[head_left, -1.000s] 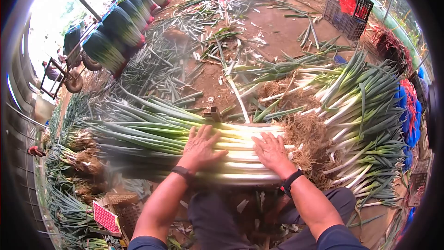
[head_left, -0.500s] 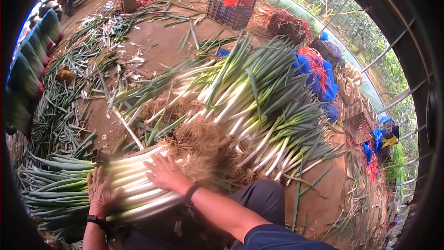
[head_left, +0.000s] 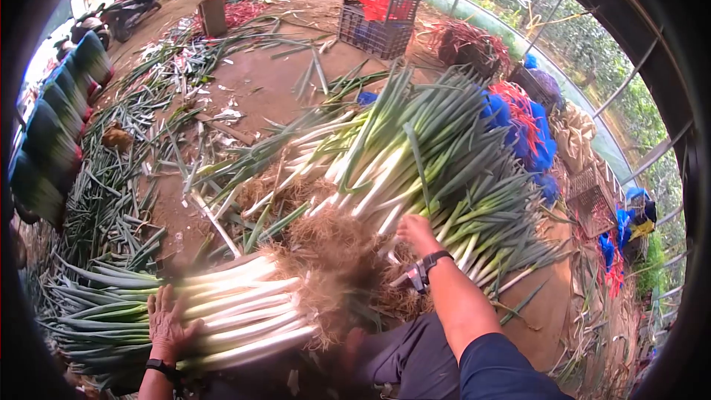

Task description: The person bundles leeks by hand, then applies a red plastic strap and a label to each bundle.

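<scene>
The left hand [head_left: 169,322] lay open, with spread fingers, on the leek bundle [head_left: 244,315], where its white stems met the green leaves. To the right of this bundle, the right hand [head_left: 416,231] was at the stems of the loose leeks [head_left: 437,155]; its fingers were bent, but one could not tell if they gripped a stem. The blue netting [head_left: 537,141] was farther right of the bundle, and the black crate [head_left: 378,33] stood well beyond it.

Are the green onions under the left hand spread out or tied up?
Spread out: the green onions lie side by side in a wide layer beneath the left hand, with no tie visible.
</scene>
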`<state>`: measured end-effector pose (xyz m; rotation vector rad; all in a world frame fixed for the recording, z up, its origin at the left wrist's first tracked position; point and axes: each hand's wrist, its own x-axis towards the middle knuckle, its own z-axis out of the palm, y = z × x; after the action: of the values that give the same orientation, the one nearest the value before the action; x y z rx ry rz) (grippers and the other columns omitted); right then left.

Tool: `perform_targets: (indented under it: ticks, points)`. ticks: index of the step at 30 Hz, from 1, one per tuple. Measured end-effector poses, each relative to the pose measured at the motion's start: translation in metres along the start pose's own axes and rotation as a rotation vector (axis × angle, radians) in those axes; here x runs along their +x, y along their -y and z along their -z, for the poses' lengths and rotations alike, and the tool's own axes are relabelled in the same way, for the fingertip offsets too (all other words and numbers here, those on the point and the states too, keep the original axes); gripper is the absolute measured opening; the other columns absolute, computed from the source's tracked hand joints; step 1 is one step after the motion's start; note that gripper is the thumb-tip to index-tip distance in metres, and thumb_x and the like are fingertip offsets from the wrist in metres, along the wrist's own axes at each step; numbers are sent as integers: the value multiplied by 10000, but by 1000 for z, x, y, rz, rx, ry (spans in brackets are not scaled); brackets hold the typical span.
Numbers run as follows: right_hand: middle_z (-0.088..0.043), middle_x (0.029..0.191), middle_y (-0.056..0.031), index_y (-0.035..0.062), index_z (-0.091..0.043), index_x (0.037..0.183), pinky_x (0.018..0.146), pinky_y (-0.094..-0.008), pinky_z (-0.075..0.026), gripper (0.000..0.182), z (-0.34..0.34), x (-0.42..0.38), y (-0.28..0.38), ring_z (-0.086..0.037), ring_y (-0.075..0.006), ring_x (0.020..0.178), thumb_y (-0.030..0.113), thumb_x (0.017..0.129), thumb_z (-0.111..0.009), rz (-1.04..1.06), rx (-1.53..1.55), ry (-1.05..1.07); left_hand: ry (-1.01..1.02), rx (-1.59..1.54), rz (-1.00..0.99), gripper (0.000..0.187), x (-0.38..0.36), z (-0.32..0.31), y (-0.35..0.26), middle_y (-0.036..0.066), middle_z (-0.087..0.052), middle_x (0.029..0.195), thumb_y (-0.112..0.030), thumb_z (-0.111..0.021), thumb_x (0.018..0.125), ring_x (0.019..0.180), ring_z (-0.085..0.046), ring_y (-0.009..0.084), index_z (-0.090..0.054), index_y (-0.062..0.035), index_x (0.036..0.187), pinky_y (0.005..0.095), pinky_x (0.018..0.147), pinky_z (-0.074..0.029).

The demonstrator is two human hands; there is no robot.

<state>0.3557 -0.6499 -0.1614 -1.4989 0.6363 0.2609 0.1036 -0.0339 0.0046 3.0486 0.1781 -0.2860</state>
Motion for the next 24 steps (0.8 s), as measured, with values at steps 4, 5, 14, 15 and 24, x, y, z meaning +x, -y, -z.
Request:
perform_targets:
  ticks: [4, 5, 14, 15, 24]
  points:
    - [-681, 935, -107, 21, -610, 1246, 616, -335, -598, 275, -20, 39, -19, -696, -203, 733, 218, 1055, -616, -20, 53, 1, -14, 3, 7, 820, 2, 0, 1, 244, -425, 1605, -702, -646, 806, 1527, -315, 431, -631, -165, 1426, 566, 1289, -137]
    - [-672, 912, -95, 22, -611, 1247, 596, -327, -579, 265, -33, 55, -21, -679, -186, 708, 197, 1049, -626, 16, 69, 28, -9, 2, 0, 826, 3, 0, 1, 243, -422, 1606, -715, -636, 809, 1526, -317, 433, -631, -164, 1424, 568, 1289, -136]
    - [-658, 971, -122, -31, -558, 1271, 565, -377, -528, 433, -116, 189, -59, -655, -221, 741, 67, 892, -744, 95, -148, -275, -5, 1, 5, 849, 4, -2, 3, 243, -434, 1588, -763, -606, 799, 1518, -333, 437, -642, -168, 1402, 579, 1288, -139]
    - [-658, 971, -122, -31, -558, 1271, 565, -377, -528, 433, -126, 183, -53, -655, -221, 741, 67, 892, -744, 90, -156, -270, -10, 6, 0, 848, 4, -1, 3, 240, -438, 1585, -759, -610, 796, 1518, -333, 435, -643, -168, 1402, 579, 1289, -137]
    - [-651, 1318, -278, -138, -544, 1326, 1033, -420, -523, 801, -175, 113, 4, -670, -332, 1179, 241, 730, -922, 331, -352, -198, -63, 35, -55, 814, 2, -12, 14, 221, -453, 1567, -694, -734, 753, 1504, -369, 414, -659, -198, 1394, 617, 1274, -171]
